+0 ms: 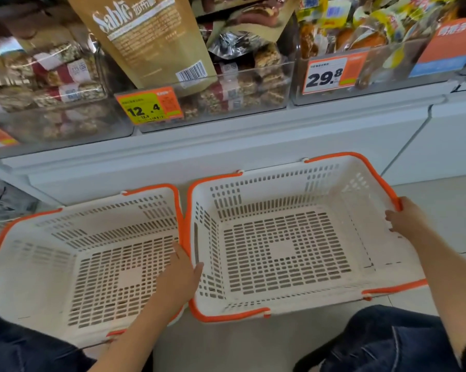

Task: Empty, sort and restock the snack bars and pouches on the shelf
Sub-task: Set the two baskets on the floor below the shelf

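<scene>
Two empty white baskets with orange rims sit side by side on the floor below the shelf. My left hand (179, 275) grips the left rim of the right basket (331, 167), thumb inside its wall. My right hand (406, 217) holds that basket's right rim, fingers curled over the orange edge. The left basket (20, 267) lies beside it, touching. On the shelf above, clear bins hold snack bars (240, 89), and a tan Sablé pouch (146, 36) stands in the middle bin.
Price tags reading 12.4 (148, 107) and 29.8 (331, 73) hang on the bin fronts. The right bin holds yellow-wrapped snacks (374, 28). A white shelf base (226, 146) runs behind the baskets. My knees in dark trousers (387, 339) frame the lower edge.
</scene>
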The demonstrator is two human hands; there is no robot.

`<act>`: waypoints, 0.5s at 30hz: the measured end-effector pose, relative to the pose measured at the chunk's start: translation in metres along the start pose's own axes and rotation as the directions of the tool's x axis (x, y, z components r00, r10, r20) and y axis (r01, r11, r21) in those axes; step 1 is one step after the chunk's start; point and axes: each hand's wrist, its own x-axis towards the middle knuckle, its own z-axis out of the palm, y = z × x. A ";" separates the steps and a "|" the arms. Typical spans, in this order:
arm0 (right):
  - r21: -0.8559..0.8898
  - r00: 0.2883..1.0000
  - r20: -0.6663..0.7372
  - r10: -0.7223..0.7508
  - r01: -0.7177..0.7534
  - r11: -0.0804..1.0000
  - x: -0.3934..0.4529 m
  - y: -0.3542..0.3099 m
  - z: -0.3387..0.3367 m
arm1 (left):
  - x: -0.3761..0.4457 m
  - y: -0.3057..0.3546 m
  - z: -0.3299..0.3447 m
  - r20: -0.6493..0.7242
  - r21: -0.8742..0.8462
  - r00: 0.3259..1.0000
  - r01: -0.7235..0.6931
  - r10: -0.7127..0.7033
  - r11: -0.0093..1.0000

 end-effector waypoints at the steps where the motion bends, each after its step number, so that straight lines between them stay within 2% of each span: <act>1: 0.005 1.000 0.020 0.002 -0.002 1.000 -0.002 -0.003 -0.001 | 0.002 0.000 0.002 0.003 -0.034 1.000 0.006 -0.006 0.999; 5: -0.018 0.997 0.050 -0.063 0.064 0.998 -0.020 -0.013 0.001 | 0.012 -0.003 0.007 -0.067 -0.138 0.998 0.007 -0.017 0.990; 8: -0.182 0.993 0.012 -0.119 0.120 0.976 -0.028 -0.013 0.009 | 0.017 -0.005 0.010 -0.090 -0.251 0.996 -0.017 -0.006 0.968; 11: -0.356 0.996 0.006 -0.089 0.086 0.931 -0.028 -0.014 0.012 | 0.019 -0.011 0.013 -0.051 -0.371 0.998 -0.039 0.021 0.928; 13: -0.397 0.997 -0.003 -0.084 0.076 0.915 -0.030 -0.017 0.012 | 0.022 -0.019 0.014 -0.016 -0.472 0.997 -0.075 0.077 0.879; 15: -0.429 0.995 -0.034 -0.091 0.068 0.901 -0.038 -0.024 0.013 | 0.025 -0.022 0.014 0.019 -0.499 0.995 -0.078 0.101 0.863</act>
